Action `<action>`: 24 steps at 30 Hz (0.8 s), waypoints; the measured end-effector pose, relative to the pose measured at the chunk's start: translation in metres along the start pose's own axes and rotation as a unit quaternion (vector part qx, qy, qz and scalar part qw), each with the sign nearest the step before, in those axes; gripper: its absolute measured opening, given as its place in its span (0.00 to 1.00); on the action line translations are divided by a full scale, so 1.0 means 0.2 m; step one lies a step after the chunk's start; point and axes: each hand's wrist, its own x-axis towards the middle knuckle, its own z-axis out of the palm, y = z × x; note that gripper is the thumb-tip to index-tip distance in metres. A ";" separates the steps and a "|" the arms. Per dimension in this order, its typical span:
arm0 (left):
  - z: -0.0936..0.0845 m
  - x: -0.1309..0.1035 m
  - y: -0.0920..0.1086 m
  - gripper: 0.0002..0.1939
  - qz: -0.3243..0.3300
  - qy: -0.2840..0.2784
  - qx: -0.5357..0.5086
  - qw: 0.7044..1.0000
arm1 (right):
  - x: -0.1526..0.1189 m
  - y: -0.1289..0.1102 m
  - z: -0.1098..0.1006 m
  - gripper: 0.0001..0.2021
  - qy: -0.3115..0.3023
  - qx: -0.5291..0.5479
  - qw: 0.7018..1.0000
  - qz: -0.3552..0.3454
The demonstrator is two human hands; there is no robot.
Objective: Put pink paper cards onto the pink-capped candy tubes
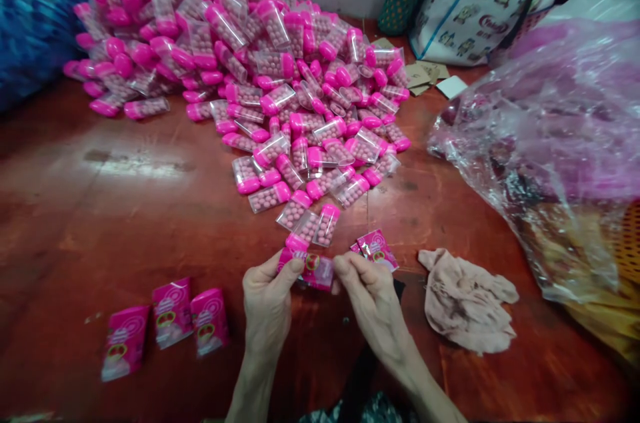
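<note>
Between my hands is a pink printed plastic sleeve with a partly clear end, lying sideways. My left hand pinches its left end, thumb on top. At the right end, the fingers of my right hand are closed on its edge. Whether anything is inside the sleeve I cannot tell. Just beyond my fingers lie clear bottles with pink caps, filled with pale pink balls; the closest is a bottle. A small stack of flat pink sleeves sits behind my right hand. To the left are three pink-sleeved packs, including one pack.
A large heap of capped bottles covers the back of the reddish-brown surface. A crumpled beige cloth lies right of my right hand. Clear plastic bags fill the right side, a blue bag the far left, and a printed bag the back.
</note>
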 end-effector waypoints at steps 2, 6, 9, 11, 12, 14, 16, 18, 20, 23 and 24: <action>0.00 0.01 0.01 0.07 0.015 0.041 -0.014 0.999 | 0.03 0.02 0.02 0.19 0.065 -0.046 0.997 -0.013; -0.01 0.03 0.04 0.09 0.065 0.084 -0.036 0.994 | 0.15 0.08 0.12 0.19 0.156 -0.247 0.955 -0.052; -0.03 0.03 0.06 0.10 0.075 0.098 -0.060 0.991 | 0.21 0.11 0.19 0.29 0.158 -0.342 0.925 -0.052; -0.04 0.04 0.07 0.12 0.061 0.109 -0.087 0.988 | 0.21 0.12 0.20 0.29 0.156 -0.309 0.937 -0.042; -0.04 0.05 0.07 0.13 0.049 0.115 -0.102 0.987 | 0.19 0.12 0.18 0.27 0.152 -0.270 0.950 -0.032; -0.05 0.06 0.08 0.16 0.028 0.124 -0.128 0.984 | 0.15 0.09 0.13 0.21 0.123 -0.164 0.979 -0.001; -0.06 0.07 0.08 0.16 0.022 0.128 -0.137 0.982 | 0.09 0.04 0.06 0.15 0.072 -0.055 0.996 0.023; -0.05 0.07 0.09 0.16 0.032 0.128 -0.134 0.982 | 0.03 -0.02 0.01 0.15 0.023 0.030 0.999 0.038; -0.04 0.06 0.09 0.14 0.046 0.126 -0.120 0.984 | -0.01 -0.08 -0.01 0.15 -0.010 0.081 0.995 0.049; -0.03 0.04 0.10 0.14 0.055 0.115 -0.079 0.989 | -0.04 -0.13 -0.01 0.14 -0.035 0.105 0.992 0.052; -0.02 0.03 0.10 0.14 0.058 0.104 -0.064 0.991 | -0.05 -0.13 0.00 0.13 -0.039 0.105 0.992 0.052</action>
